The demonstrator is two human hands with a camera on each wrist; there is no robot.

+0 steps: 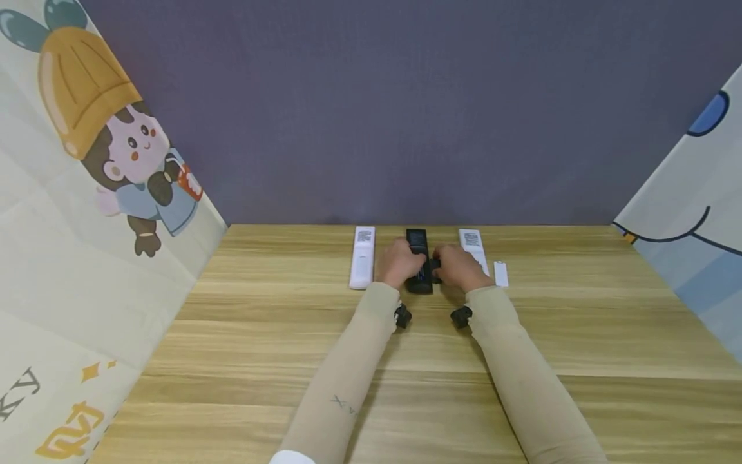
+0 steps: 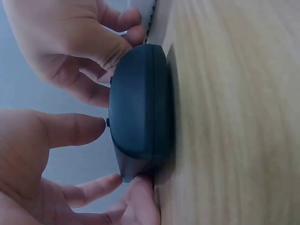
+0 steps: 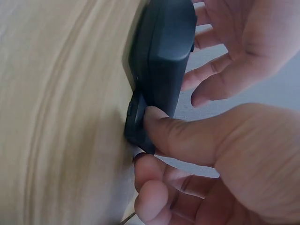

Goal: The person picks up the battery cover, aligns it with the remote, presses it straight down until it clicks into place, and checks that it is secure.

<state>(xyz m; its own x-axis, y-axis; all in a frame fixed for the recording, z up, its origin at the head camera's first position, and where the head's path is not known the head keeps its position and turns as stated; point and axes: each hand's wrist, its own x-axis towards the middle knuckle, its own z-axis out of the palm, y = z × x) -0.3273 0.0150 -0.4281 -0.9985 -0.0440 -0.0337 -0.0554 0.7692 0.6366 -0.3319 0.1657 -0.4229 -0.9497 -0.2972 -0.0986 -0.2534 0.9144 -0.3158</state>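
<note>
A black remote control lies back side up on the table, with a bit of blue showing in its open lower back. My left hand holds it from the left: in the left wrist view the thumb is on its upper face and fingertips touch its side. With thumb and fingers, my right hand pinches a small black battery cover close against the remote's right side. Left of the hands is a white remote control. Another white remote control lies to the right, partly hidden by my right hand.
A small white battery cover lies right of the right white remote. The wooden table meets a dark grey wall behind the remotes. Printed cloths hang at left and right. Each wrist wears a small black camera.
</note>
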